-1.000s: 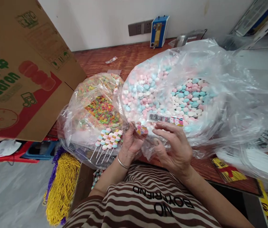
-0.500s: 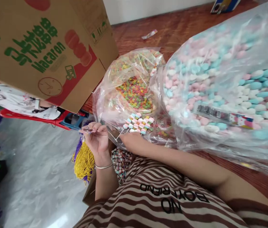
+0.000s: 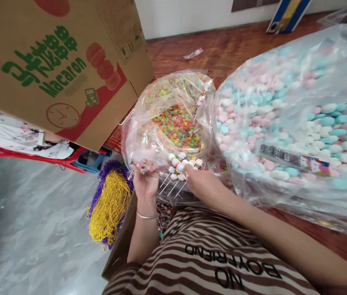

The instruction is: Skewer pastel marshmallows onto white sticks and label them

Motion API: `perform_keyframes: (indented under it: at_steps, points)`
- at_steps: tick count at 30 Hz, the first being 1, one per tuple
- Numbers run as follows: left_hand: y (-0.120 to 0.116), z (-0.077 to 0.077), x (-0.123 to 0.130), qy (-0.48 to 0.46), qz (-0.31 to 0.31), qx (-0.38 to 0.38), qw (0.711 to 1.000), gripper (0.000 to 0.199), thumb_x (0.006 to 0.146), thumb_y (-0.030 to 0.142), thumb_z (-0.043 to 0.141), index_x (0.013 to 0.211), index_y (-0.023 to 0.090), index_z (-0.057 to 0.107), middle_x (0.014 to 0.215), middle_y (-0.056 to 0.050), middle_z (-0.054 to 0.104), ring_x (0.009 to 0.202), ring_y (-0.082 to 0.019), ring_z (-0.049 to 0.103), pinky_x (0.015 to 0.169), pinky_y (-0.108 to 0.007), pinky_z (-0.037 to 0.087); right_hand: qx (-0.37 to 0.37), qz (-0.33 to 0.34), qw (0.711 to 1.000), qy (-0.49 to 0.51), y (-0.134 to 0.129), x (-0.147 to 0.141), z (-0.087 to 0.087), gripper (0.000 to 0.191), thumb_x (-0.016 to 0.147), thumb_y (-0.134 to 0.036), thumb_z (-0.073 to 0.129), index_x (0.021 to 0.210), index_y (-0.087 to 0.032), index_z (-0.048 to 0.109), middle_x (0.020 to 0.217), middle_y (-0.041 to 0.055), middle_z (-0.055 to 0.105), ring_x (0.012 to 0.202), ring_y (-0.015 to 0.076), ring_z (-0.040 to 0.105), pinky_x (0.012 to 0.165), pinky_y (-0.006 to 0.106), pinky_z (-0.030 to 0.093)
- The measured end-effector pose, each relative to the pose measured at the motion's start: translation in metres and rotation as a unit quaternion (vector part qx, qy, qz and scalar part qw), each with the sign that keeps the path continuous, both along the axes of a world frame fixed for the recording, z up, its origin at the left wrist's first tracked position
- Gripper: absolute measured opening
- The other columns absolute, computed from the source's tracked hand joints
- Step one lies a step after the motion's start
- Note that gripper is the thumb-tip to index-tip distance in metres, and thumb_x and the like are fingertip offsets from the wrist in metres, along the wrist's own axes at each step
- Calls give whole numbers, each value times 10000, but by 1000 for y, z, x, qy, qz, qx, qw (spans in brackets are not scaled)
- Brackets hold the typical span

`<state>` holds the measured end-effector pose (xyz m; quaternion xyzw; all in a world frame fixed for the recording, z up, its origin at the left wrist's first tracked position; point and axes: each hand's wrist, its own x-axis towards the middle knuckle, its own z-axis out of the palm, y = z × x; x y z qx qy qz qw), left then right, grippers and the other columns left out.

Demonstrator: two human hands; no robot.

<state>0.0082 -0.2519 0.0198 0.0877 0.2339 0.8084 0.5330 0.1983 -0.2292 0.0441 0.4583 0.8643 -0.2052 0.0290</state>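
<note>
At the ring-candy bag's [image 3: 146,141] wearer-side edge, left hand [image 3: 146,182] pinches small wrapper [image 3: 143,166], right hand [image 3: 203,182] touches candy skewers [image 3: 173,167], closure I can't tell; careless sweep could scatter them.

The left hand [image 3: 146,181] pinches a small blurred packet [image 3: 142,166] near the front edge of the clear bag of ring-shaped candies [image 3: 178,127]. To its right, the right hand [image 3: 200,180] reaches over the pastel candy sticks [image 3: 176,166] lying on that bag. Farther right sits a large bag of pastel candies [image 3: 265,98]; a cardboard box [image 3: 69,78] stands far left.
</note>
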Motion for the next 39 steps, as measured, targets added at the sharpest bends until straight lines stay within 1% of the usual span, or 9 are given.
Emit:
perform_keyframes:
  at_steps: [2,4,8,10,13,24,27,31,39]
  points:
    - [8,-2,17,-8,-10,-37,999,241,804,333,828,692,195,665,710,31,581,614,-64,475,593,-206,405,41,-24,998,-42,0,32,0,358,904,-78,539,1258,-125,562,883,118,751,779,242,727,566,261,383]
    - [16,-3,35,-26,-30,-66,997,247,801,324,831,677,193,663,705,30,593,610,-64,486,591,-210,408,101,-38,993,-38,-2,61,-2,213,876,-68,556,1062,-146,623,922,119,727,785,234,712,563,262,382]
    - [29,-3,65,-60,-62,-106,991,243,791,303,839,666,194,661,674,43,614,587,-62,518,573,-209,422,231,-92,955,159,-13,115,-2,180,979,-164,460,1017,-196,633,904,75,708,779,209,689,635,281,463]
    - [35,-1,78,-69,-67,-131,987,241,795,286,835,659,195,658,660,43,622,585,-70,542,565,-214,430,254,-101,927,257,-21,139,2,201,1004,-198,458,1114,-218,626,966,62,728,838,200,702,716,285,511]
    - [42,2,97,-64,-76,-169,981,242,816,272,814,657,194,649,649,40,625,585,-85,569,574,-230,455,258,-99,911,306,-35,165,9,216,1004,-205,496,1179,-235,619,1022,56,742,904,195,716,764,278,540]
    - [46,7,138,-5,-145,-162,976,263,744,299,874,696,179,645,684,41,637,628,-94,603,635,-243,507,286,-109,913,269,-54,199,7,303,991,-167,511,1255,-217,652,1099,76,747,984,206,728,813,280,556]
    - [46,9,142,47,-152,-125,979,305,654,286,930,696,175,649,705,44,656,601,-86,591,578,-223,481,307,-119,914,239,-61,210,9,324,984,-166,546,1282,-218,661,1055,68,747,877,185,731,742,259,543]
    - [48,12,149,106,-137,-118,978,283,672,230,913,676,165,637,694,39,667,597,-73,597,575,-197,470,345,-128,903,222,-68,215,12,331,963,-149,594,1275,-224,672,946,41,751,759,162,714,678,258,519]
    - [52,11,165,67,-152,-167,972,263,659,166,900,714,143,644,659,43,657,575,-68,604,575,-195,485,361,-167,882,251,-80,207,12,302,931,-116,621,1191,-256,686,943,45,775,787,193,723,777,325,558]
